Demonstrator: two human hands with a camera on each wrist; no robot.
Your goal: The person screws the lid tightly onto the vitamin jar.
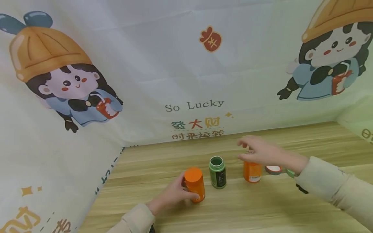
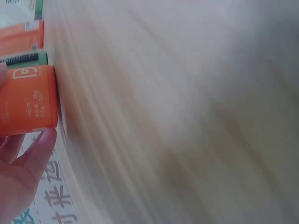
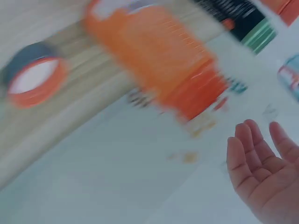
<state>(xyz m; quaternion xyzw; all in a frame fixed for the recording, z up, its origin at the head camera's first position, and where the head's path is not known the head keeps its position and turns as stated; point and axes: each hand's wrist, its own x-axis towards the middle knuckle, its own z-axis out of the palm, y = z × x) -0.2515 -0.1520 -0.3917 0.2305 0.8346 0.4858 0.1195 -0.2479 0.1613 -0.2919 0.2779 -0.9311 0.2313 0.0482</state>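
My left hand [image 1: 176, 193] grips an orange bottle [image 1: 194, 187] with an orange cap, upright on the wooden table; fingers and thumb curve round its sides. The left wrist view shows white print on that bottle [image 2: 28, 100]. My right hand [image 1: 260, 151] hovers over a second orange bottle [image 1: 252, 171], apart from it, fingers loosely spread and holding nothing. In the right wrist view this second bottle [image 3: 159, 56] is blurred, its narrower neck near the open hand [image 3: 266, 172]. Between the two orange bottles stands a green bottle [image 1: 218, 174] without a lid, its mouth open.
A dark lid with an orange rim and white inside [image 1: 273, 169] lies right of the second orange bottle. A green lid [image 1: 290, 173] lies beyond it, partly hidden by the right forearm. A printed white cloth [image 1: 145, 123] hangs behind and beside the table [image 1: 151, 168].
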